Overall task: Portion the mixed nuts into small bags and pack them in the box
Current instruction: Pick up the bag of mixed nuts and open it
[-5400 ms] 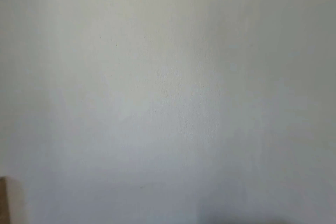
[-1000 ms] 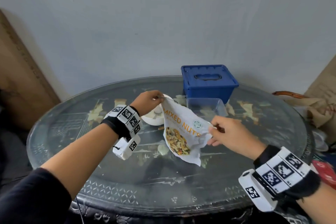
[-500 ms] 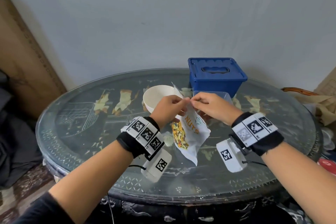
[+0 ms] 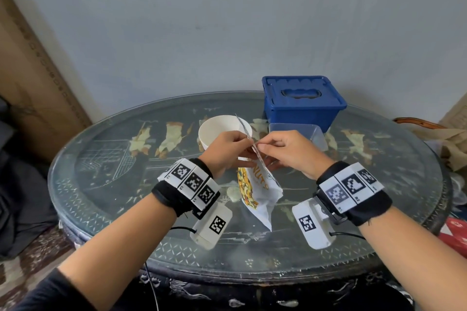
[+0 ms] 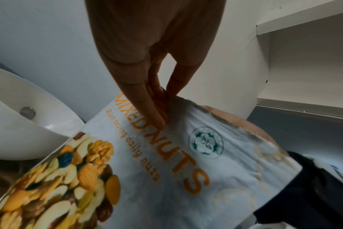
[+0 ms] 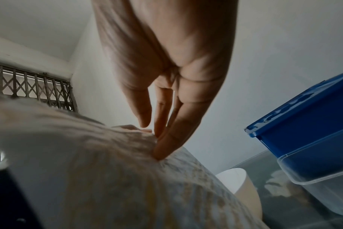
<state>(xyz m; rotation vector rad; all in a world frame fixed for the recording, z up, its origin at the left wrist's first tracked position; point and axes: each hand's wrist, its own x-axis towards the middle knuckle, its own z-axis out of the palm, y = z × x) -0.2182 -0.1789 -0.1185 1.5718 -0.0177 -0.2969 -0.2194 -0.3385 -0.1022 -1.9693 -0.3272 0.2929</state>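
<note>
Nut pouch (image 4: pixel 257 189): centre frame, off the worktop (image 4: pixel 113 184); my left grip (image 4: pixel 227 149) and right grip (image 4: pixel 288 151) each pinch its top edge
White bowl (image 4: pixel 217 131): behind, I see nothing inside
Clear tub (image 4: pixel 303 131): right of the bowl
Blue box (image 4: pixel 303 101): behind the tub, lidded

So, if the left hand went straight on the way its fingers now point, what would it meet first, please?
The left hand already pinches the top edge of the mixed nuts bag, so that bag comes first. Just past it, the right hand pinches the same edge from the other side. Depth beyond that is unclear.
</note>
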